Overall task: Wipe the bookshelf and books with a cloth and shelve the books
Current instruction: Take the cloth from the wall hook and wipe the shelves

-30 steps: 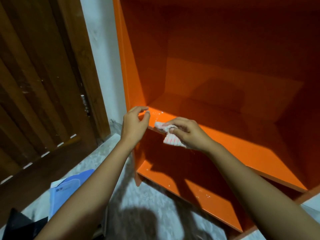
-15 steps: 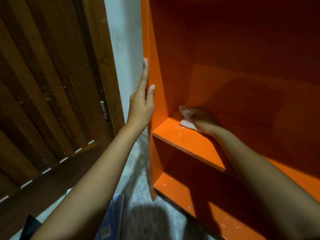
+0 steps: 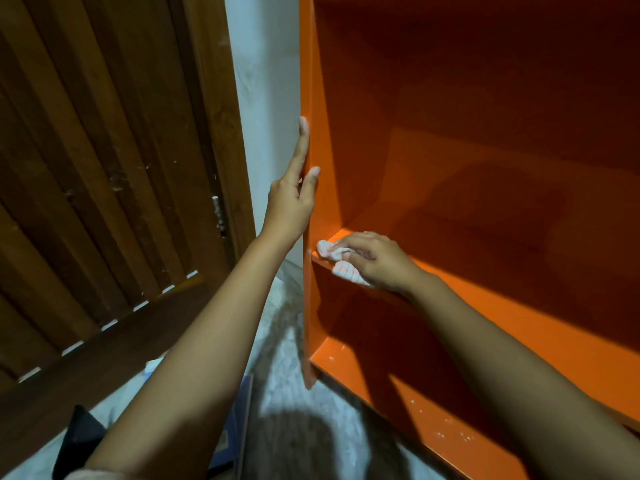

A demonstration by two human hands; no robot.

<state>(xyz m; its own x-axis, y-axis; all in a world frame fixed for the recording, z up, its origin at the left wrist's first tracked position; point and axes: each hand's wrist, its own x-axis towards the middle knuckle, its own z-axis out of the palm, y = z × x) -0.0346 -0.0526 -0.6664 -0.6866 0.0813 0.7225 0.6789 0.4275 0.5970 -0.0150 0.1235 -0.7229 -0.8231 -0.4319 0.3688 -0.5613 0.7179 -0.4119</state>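
We note the orange bookshelf (image 3: 450, 161), frame right: striped cloth (image 3: 333, 252) on the left end of its middle board (image 3: 502, 301); white specks on the bottom board (image 3: 349, 362).

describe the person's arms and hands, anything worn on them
Both forearms are bare to the wrists. The left hand and right hand wear no gloves, and no rings, watch or bracelets show. What looks like a pale sleeve edge shows at the frame's bottom left, high on the left arm.

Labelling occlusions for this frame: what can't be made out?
Head view only.
- blue book: mostly behind the left forearm, cover unreadable.
- cloth: partly under the right hand.
- bookshelf: cut by top and right edges; back in shadow.
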